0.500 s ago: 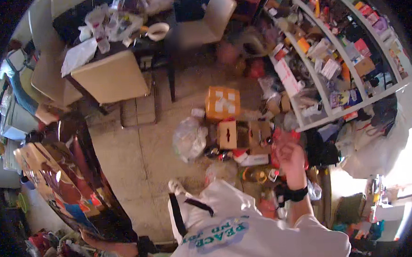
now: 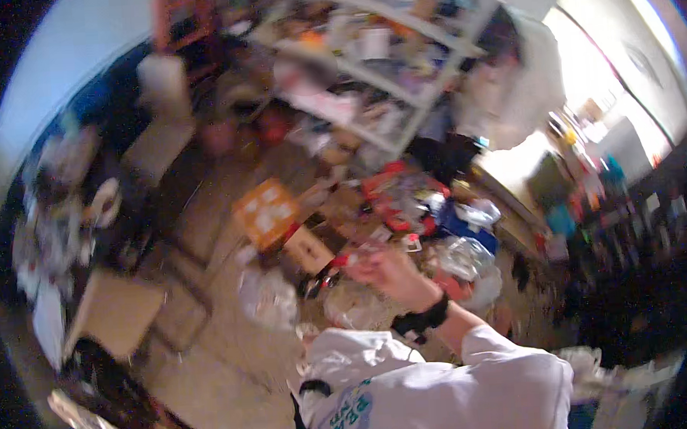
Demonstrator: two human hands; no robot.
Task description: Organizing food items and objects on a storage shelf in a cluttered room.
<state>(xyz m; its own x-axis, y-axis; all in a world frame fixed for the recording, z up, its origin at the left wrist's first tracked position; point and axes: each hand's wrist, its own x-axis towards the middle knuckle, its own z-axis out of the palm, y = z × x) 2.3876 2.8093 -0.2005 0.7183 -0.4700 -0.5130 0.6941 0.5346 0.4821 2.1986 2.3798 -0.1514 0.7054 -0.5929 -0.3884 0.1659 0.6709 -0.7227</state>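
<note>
My right hand [image 2: 393,276], a black band [image 2: 423,319] round its wrist, reaches over the clutter on the floor. Motion blurs its fingers, so I cannot make out whether they hold anything. Nearest to the fingertips are small red items and an open cardboard box [image 2: 309,250]. At the lower left, a large glossy dark panel with a colourful printed face [image 2: 124,397] is partly cut off by the picture's edge. My left hand, at the panel's lower edge half a second ago, is out of view.
An orange box with white patches [image 2: 266,213] and a clear plastic bag [image 2: 269,300] lie on the floor. Red bags [image 2: 405,196] and a silvery bag [image 2: 462,256] lie farther right. A cluttered white shelf [image 2: 430,93] stands beyond. A beige chair [image 2: 115,312] is at left.
My view has swung to the right, so the room shifts left and tilts. The panel has slid toward the lower left corner, and my left hand has left the picture.
</note>
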